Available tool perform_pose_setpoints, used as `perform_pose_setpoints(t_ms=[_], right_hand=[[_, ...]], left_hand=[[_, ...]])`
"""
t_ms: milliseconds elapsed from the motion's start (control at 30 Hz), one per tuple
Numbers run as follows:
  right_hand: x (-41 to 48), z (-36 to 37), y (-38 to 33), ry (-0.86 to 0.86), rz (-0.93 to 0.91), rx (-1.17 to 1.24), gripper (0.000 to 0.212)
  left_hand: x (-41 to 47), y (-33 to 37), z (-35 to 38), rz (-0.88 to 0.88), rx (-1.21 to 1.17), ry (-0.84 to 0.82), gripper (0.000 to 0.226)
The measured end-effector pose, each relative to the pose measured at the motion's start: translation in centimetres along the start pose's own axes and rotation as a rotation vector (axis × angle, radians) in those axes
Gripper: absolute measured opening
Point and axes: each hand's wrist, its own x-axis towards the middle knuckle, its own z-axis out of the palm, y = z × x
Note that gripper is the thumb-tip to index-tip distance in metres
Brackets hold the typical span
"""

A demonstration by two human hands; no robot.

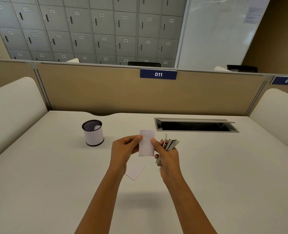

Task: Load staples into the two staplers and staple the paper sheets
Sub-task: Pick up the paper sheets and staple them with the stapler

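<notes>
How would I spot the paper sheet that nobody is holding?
Start at the white desk under the blue 011 sign. Near the left hand, a small pale sheet lies flat on the desk; the other sheet is held up off it.

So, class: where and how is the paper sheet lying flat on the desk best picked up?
The paper sheet lies flat, its left part hidden by the left forearm. Probably slide and pinch its exposed near corner, coming from the right.

Held upright: white paper slip [146,143], pinched at both side edges. Just right of it, metal stapler [171,144] is gripped, apparently swung open; detail blurred. Laid flat below: second slip [135,173], partly covered.
</notes>
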Motion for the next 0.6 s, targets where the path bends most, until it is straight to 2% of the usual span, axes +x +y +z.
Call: perform_pose_setpoints(t_ms=[133,267,600], right_hand=[[0.0,-0.13,0.11,0.028,0.005,-0.006,0.029],[0.12,-0.2,0.22,0.043,0.003,-0.021,0.024],[-0.07,-0.19,0.15,0.078,-0.013,-0.01,0.02]], left_hand=[[0.0,0.03,-0.12,0.002,0.013,-0.02,0.02],[0.03,0.13,-0.28,0.011,0.04,-0.046,0.022],[0.05,-0.14,-0.17,0.038,0.131,0.015,0.027]])
